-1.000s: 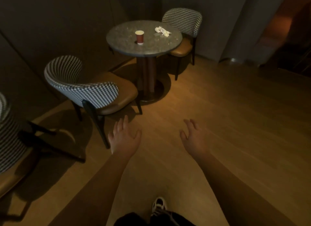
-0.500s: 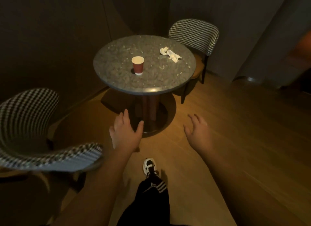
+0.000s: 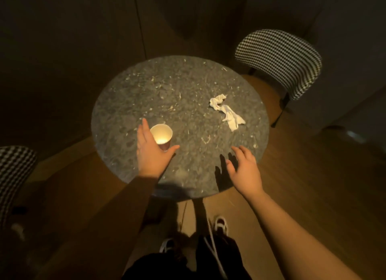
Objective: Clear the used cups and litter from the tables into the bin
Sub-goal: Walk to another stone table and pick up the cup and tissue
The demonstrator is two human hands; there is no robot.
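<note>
Paper cup (image 3: 161,136), red outside and pale inside, stands upright on the near-left part of the round stone-patterned table (image 3: 179,87), with its open mouth facing up. Head view: the left hand (image 3: 151,152) is spread around the cup from the near-left side, fingers extended along its left flank and thumb reaching past its near-right side; the hand is not closed on the cup, and whether skin touches the cup wall cannot be determined. The right hand (image 3: 244,171) hovers over the near-right edge of the table with fingers apart and slightly curled, holding nothing, and casts a dark shadow on the tabletop just to its left. A crumpled white napkin (image 3: 226,111) lies on the right part of the table, well apart from the cup and beyond the right hand. A houndstooth-backed chair (image 3: 279,59) stands at the far right of the table; a second houndstooth chair (image 3: 12,175) is partly visible at the left edge. White shoes (image 3: 221,225) show below the near table rim on the wooden floor (image 3: 313,185).
</note>
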